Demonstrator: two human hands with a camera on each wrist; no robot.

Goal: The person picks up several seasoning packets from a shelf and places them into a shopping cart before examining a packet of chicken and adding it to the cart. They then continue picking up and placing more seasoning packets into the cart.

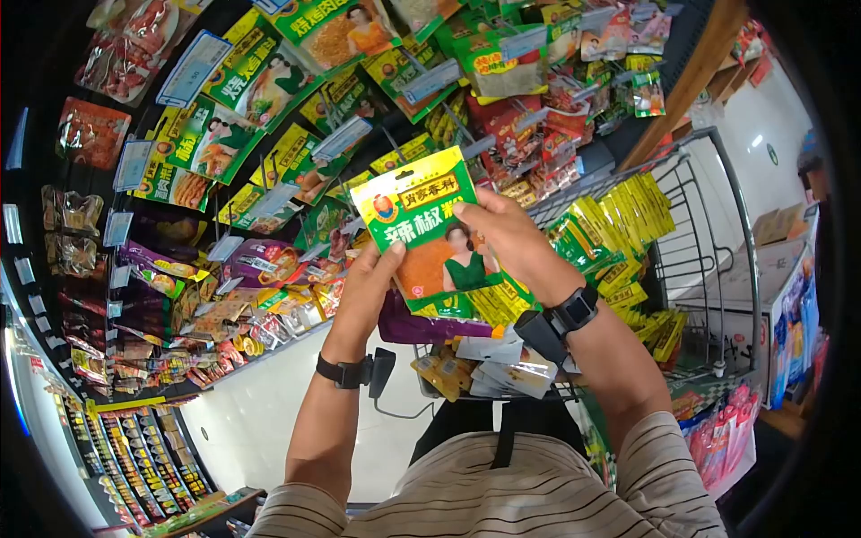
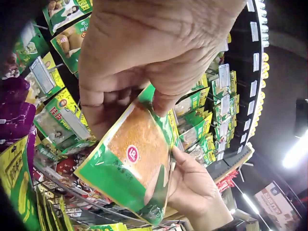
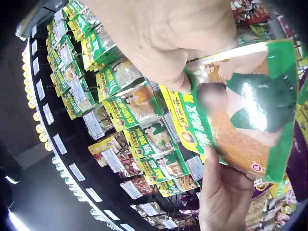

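Both hands hold up a green and yellow packet [image 1: 426,255] of orange-red powder, its printed front facing the head camera. At its left edge the left hand [image 1: 366,280] pinches it, thumb on the front. The right hand [image 1: 513,240] grips the upper right edge, also thumb on the front. In the left wrist view the left hand [image 2: 149,53] bends over the top of the packet [image 2: 137,154], with the right hand [image 2: 195,187] on the far edge. The right wrist view has the right hand [image 3: 168,38] above the packet [image 3: 240,115] and the left hand [image 3: 224,192] beneath.
A shopping cart [image 1: 752,269] with many yellow-green packets [image 1: 619,220] and several pale packets [image 1: 516,366] stands under and right of the hands. Shelves of hanging packets [image 1: 215,134] with price tags [image 1: 193,70] curve along the front and left. White boxes [image 1: 735,314] stand at the right.
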